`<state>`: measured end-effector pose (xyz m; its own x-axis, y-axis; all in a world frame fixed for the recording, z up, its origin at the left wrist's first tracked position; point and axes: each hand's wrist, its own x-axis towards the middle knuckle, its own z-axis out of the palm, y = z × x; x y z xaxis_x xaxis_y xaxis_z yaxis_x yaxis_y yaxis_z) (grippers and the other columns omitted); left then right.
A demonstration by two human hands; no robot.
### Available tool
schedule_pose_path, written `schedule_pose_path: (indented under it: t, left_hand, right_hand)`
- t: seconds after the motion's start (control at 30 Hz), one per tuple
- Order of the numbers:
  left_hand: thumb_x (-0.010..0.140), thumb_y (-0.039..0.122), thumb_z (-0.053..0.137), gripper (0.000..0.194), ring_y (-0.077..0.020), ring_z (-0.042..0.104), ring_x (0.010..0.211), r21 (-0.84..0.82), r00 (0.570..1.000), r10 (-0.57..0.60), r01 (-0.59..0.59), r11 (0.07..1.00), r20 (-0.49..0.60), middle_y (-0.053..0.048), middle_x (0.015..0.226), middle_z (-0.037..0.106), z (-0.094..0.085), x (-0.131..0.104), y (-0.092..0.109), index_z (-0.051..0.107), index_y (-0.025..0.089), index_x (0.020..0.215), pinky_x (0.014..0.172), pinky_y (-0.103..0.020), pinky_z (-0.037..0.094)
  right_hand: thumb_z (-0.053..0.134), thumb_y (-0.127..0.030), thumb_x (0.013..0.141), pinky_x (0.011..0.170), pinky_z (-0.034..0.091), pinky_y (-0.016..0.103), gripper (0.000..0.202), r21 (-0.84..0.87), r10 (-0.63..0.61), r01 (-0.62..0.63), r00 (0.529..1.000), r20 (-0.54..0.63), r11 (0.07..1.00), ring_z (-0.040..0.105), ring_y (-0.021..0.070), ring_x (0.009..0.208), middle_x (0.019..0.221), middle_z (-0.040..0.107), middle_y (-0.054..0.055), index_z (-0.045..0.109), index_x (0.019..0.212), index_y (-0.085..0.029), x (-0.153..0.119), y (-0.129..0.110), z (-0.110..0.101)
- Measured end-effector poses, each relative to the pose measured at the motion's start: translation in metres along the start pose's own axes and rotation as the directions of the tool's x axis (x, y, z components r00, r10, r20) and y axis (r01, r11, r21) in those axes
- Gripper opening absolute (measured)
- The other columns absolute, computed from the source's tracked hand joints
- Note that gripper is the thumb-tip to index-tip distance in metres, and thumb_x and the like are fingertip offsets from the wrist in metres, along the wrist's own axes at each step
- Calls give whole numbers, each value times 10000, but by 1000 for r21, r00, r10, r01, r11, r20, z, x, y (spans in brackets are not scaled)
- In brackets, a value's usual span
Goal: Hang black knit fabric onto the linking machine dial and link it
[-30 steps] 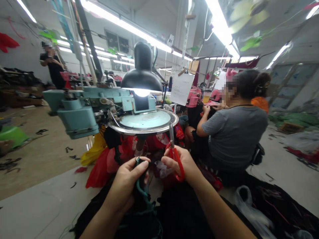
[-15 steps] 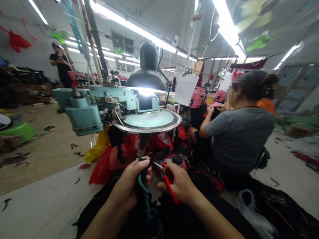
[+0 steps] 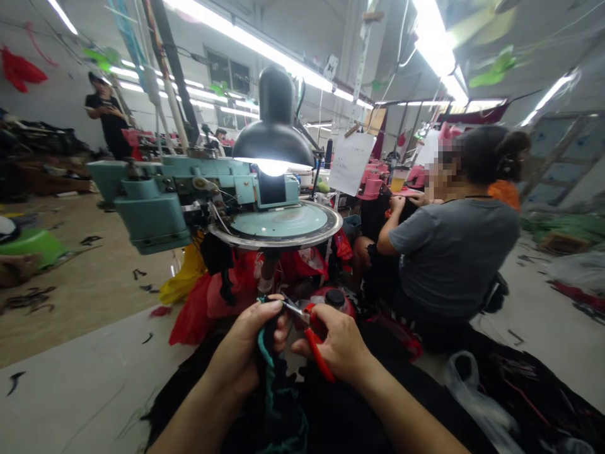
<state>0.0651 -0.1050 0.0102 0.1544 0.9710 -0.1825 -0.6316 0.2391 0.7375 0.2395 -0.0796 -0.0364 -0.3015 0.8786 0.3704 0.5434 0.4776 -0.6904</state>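
Note:
My left hand (image 3: 250,340) is closed on a piece of black fabric (image 3: 270,331), the thumb pressing on top near its upper end. A teal strip of yarn (image 3: 265,353) runs down the fabric toward my lap. In my right hand (image 3: 338,343) is a pair of scissors (image 3: 314,337) with red handles, fingers wrapped around them. The metal blades point up and left and reach the fabric beside my left fingertips. Whether the blades touch the fabric I cannot tell. More black fabric lies over my lap, below both hands.
A teal machine (image 3: 151,211) with a round dial plate (image 3: 283,221) stands ahead, under a lit black lamp (image 3: 274,135). Red bags (image 3: 191,312) lie below it. At right sits a co-worker (image 3: 454,252) in grey; a clear plastic bag (image 3: 477,397) is near my right forearm.
The scissors have moved slightly up and left, their blades now closer to the fabric at my left fingertips. My left hand keeps its hold. The whole view has shifted a little.

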Motion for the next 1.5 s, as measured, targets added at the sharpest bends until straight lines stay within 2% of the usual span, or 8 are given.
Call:
schedule_pose_path:
  t: [0.27, 0.67, 0.8, 0.93, 1.07, 1.17, 1.27, 1.5]
  left_hand:
    - [615, 216, 873, 327, -55, 482, 454, -6, 1000, 6, -6, 1000, -1, 32, 577, 567, -2, -1, -1, 604, 142, 788, 386, -127, 418]
    - [637, 225, 874, 365, -53, 484, 455, -7, 1000, -11, 11, 1000, -14, 37, 598, 571, -4, -1, -1, 587, 153, 850, 400, -131, 418]
    - [641, 194, 857, 380, -64, 496, 460, -13, 998, 1, -1, 1000, -59, 33, 603, 578, -6, -1, -1, 597, 152, 914, 397, -138, 417]
    - [655, 179, 838, 363, -67, 500, 467, -40, 996, 18, -22, 999, -92, 26, 614, 583, -9, 0, 0, 597, 148, 925, 396, -138, 409]
    - [671, 175, 828, 361, -76, 527, 484, -55, 992, 53, -59, 997, -116, 13, 631, 603, -11, -1, 2, 604, 150, 952, 426, -152, 443]
    - [659, 185, 848, 426, -80, 551, 502, -49, 991, 76, -82, 995, -114, 4, 642, 622, -12, -2, 3, 620, 141, 1016, 469, -165, 484]
    - [621, 222, 889, 448, -81, 550, 495, -32, 989, 96, -100, 994, -111, 10, 629, 620, -15, -4, 4, 629, 141, 977, 467, -172, 493]
    - [581, 278, 914, 465, -82, 507, 479, -39, 988, 101, -106, 994, -115, 35, 593, 593, -15, -8, 7, 607, 170, 914, 433, -175, 461]
  right_hand:
    - [682, -733, 715, 587, 327, 263, 528, 0, -2, 2, 1000, -30, 1000, 507, 160, 630, 695, 592, -3, 592, 752, -215, 0, -2, 0]
    - [668, -738, 726, 596, 312, 265, 541, 15, -2, 2, 999, -37, 1000, 472, 150, 621, 674, 557, -14, 534, 708, -214, -1, -3, 5]
    - [642, -736, 756, 584, 302, 261, 555, 53, 20, -17, 998, -56, 998, 441, 142, 600, 631, 507, -20, 482, 654, -215, -1, 2, 8]
    - [672, -691, 762, 598, 340, 250, 503, 121, 58, -47, 994, -93, 992, 459, 148, 627, 672, 520, -22, 531, 747, -208, 6, 1, -4]
    - [725, -631, 742, 637, 358, 262, 471, 45, 24, -22, 998, -51, 999, 496, 165, 690, 774, 564, -7, 550, 845, -206, 13, -12, -17]
    - [723, -628, 738, 632, 355, 267, 473, 37, 34, -35, 998, 48, 999, 521, 174, 703, 811, 588, 2, 558, 880, -208, 12, -22, -11]
    - [684, -647, 762, 628, 363, 270, 474, 69, 38, -44, 995, 90, 997, 539, 180, 710, 832, 605, 12, 568, 900, -208, 9, -25, 2]
    - [672, -662, 764, 620, 364, 281, 491, -43, -27, 26, 999, -31, 999, 541, 178, 678, 825, 620, 22, 590, 902, -198, 7, -21, 16]
